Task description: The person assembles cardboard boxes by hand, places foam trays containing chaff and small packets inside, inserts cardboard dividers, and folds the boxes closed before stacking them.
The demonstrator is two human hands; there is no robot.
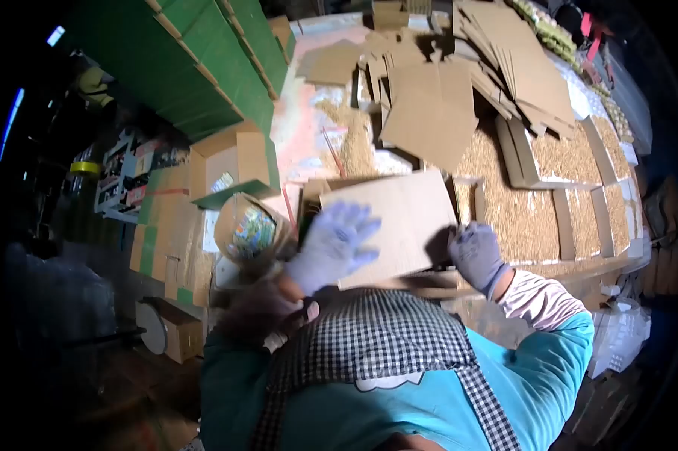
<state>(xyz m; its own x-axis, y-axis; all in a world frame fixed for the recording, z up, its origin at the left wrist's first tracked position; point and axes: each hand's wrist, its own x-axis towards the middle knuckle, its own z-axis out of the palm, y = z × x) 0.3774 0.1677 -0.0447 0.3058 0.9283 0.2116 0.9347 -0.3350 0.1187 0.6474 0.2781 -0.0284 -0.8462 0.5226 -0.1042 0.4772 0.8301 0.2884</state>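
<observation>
A flat cardboard sheet (399, 225) lies in front of me, over what looks like a box whose dark far edge shows behind it. My left hand (333, 244), in a pale glove, is over the sheet's left side with its fingers spread; whether it presses on the sheet I cannot tell. At the right edge of the sheet, my gloved right hand (477, 254) is closed, fingers curled around that edge, their tips partly hidden in shadow. A round tub (230, 210) holding small colourful packets (253, 231) stands left of my left hand.
Many small brown sticks or grains (516, 214) cover the table's right side, split by cardboard dividers (567, 224). Loose cardboard sheets (433, 105) are piled at the back. Green boxes (181, 68) rise at the back left, above an open carton (230, 161).
</observation>
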